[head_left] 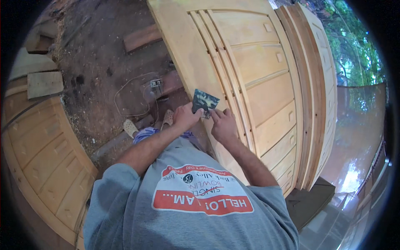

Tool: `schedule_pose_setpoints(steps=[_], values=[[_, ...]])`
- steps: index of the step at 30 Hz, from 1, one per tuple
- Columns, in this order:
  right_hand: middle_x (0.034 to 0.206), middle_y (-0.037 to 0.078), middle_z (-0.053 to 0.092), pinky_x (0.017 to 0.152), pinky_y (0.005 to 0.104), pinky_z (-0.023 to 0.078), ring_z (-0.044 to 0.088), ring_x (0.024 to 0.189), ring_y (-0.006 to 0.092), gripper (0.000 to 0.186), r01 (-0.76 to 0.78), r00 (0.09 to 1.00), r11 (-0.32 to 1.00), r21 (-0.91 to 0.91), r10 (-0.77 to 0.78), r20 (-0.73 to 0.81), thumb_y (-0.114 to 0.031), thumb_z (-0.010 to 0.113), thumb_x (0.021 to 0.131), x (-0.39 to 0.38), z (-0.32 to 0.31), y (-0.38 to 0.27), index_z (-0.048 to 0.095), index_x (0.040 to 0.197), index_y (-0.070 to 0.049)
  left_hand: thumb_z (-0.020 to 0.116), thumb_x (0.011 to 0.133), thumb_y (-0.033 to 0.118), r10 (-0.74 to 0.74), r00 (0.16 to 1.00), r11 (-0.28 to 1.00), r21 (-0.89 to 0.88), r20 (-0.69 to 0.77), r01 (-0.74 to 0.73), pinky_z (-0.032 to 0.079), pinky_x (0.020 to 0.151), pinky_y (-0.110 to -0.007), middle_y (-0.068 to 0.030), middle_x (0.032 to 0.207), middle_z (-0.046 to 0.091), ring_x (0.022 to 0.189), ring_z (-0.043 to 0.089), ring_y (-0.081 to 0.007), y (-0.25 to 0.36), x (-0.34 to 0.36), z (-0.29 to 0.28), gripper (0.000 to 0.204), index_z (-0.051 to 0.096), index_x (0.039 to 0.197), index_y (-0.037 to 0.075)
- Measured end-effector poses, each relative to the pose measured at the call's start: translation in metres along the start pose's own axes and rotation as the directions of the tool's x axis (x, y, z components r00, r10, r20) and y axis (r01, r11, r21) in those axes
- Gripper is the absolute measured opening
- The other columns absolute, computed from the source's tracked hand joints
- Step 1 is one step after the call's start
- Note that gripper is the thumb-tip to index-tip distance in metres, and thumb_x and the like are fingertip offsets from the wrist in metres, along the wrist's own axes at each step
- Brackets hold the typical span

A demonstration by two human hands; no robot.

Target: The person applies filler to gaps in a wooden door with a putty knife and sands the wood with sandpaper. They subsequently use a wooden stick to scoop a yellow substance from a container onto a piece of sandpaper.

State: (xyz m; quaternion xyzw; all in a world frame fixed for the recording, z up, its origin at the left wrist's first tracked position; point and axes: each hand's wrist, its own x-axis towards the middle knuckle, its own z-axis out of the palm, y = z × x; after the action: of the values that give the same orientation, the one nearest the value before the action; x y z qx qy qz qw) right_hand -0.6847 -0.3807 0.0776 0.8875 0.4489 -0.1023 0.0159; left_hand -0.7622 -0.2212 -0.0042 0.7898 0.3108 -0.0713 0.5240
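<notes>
In front of me, above the edge of a pale wooden door panel (200, 62), I hold a dark square sheet of sandpaper (204, 99) streaked with pale dust. My left hand (186, 116) pinches its lower left side, the thumb lying across the sheet. At the lower right corner, my right hand (224, 126) is closed, with its index finger and thumb on the sheet. Beneath my hands, the door shows long grooves, raised panels and small square blocks.
More wooden doors (306, 96) stand stacked on the right. Another panelled door (46, 154) lies at the left, near a wooden block (45, 84). On the dirt floor are a socket box (156, 83) with a looping cable and a reddish plank (141, 38).
</notes>
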Motion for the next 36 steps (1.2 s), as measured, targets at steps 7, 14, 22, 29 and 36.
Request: schedule_pose_setpoints(steps=[7, 14, 22, 29, 36], values=[[0.113, 0.006, 0.069, 0.082, 0.0463, 0.046, 0.057, 0.100, 0.0320, 0.045, -0.026, 0.999, 0.999, -0.021, 0.027, 0.032, -0.008, 0.061, 0.077, 0.016, -0.005, 0.000, 0.067, 0.121, -0.010, 0.069, 0.083, 0.053, 0.001, 1.000, 1.000, -0.028, 0.016, 0.000, 0.054, 0.084, -0.052, -0.0231, 0.095, 0.072, 0.095, 0.069, -0.0419, 0.001, 0.000, -0.003, 0.048, 0.072, 0.100, 0.009], [0.112, 0.007, 0.069, 0.080, 0.0480, 0.047, 0.058, 0.101, 0.0341, 0.048, -0.095, 0.995, 0.996, -0.002, 0.095, 0.025, -0.007, 0.062, 0.075, 0.020, -0.005, 0.003, 0.066, 0.123, -0.011, 0.068, 0.083, 0.052, -0.009, 1.000, 0.999, -0.040, 0.030, 0.011, 0.053, 0.086, -0.052, -0.0231, 0.097, 0.072, 0.097, 0.069, -0.0429, 0.004, -0.002, -0.002, 0.048, 0.071, 0.106, 0.011], [0.117, 0.009, 0.068, 0.080, 0.0460, 0.050, 0.059, 0.100, 0.0350, 0.047, -0.125, 0.992, 0.992, -0.025, 0.125, 0.025, -0.006, 0.062, 0.074, 0.029, -0.006, 0.012, 0.067, 0.121, -0.011, 0.067, 0.083, 0.051, -0.032, 0.998, 0.999, 0.004, 0.044, 0.032, 0.053, 0.087, -0.053, -0.0242, 0.098, 0.072, 0.097, 0.069, -0.0434, 0.011, -0.004, -0.008, 0.049, 0.070, 0.104, 0.007], [0.111, 0.011, 0.071, 0.079, 0.0432, 0.051, 0.060, 0.095, 0.0340, 0.046, -0.098, 0.991, 0.995, -0.037, 0.094, -0.100, 0.000, 0.059, 0.071, 0.022, 0.003, 0.017, 0.070, 0.116, -0.005, 0.067, 0.083, 0.055, -0.031, 0.999, 0.999, 0.035, 0.014, 0.030, 0.051, 0.087, -0.054, -0.0222, 0.097, 0.073, 0.097, 0.069, -0.0417, 0.008, -0.004, -0.001, 0.049, 0.071, 0.104, 0.011], [0.111, 0.011, 0.071, 0.079, 0.0431, 0.051, 0.061, 0.095, 0.0347, 0.047, -0.064, 0.998, 0.996, -0.055, 0.063, -0.024, -0.003, 0.061, 0.072, 0.011, 0.004, 0.014, 0.070, 0.119, -0.006, 0.067, 0.083, 0.055, -0.017, 1.000, 1.000, -0.021, 0.006, 0.017, 0.050, 0.089, -0.055, -0.0213, 0.095, 0.073, 0.098, 0.069, -0.0419, 0.002, -0.001, 0.002, 0.048, 0.072, 0.103, 0.012]])
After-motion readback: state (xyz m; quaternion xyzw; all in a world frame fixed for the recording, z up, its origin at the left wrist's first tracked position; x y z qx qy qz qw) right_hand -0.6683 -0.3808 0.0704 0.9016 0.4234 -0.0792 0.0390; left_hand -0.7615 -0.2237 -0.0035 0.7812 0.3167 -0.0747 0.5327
